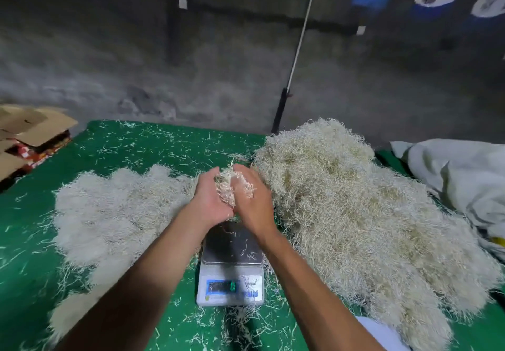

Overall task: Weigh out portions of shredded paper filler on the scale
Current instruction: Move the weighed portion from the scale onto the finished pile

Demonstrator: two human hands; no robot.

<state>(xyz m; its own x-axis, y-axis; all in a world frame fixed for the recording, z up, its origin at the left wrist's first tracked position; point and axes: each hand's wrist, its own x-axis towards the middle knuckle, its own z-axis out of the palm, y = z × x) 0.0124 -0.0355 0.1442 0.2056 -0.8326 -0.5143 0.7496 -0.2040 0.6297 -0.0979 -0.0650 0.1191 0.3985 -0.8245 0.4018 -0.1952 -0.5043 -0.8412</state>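
Note:
A small white digital scale (230, 282) with a steel pan (232, 244) stands on the green table, a few loose paper strands on the pan. Just above and beyond the pan, my left hand (211, 197) and my right hand (252, 203) are pressed together around a wad of shredded paper filler (232, 184), fingers curled on it. A big loose heap of filler (355, 208) lies to the right of the scale. Flatter rounded clumps of filler (120, 208) lie to the left.
The green table cover (164, 143) is strewn with stray strands. Flattened cardboard boxes (24, 132) are stacked at the far left. A white sack (459, 178) lies at the right edge. A pole (295, 61) leans on the grey wall behind.

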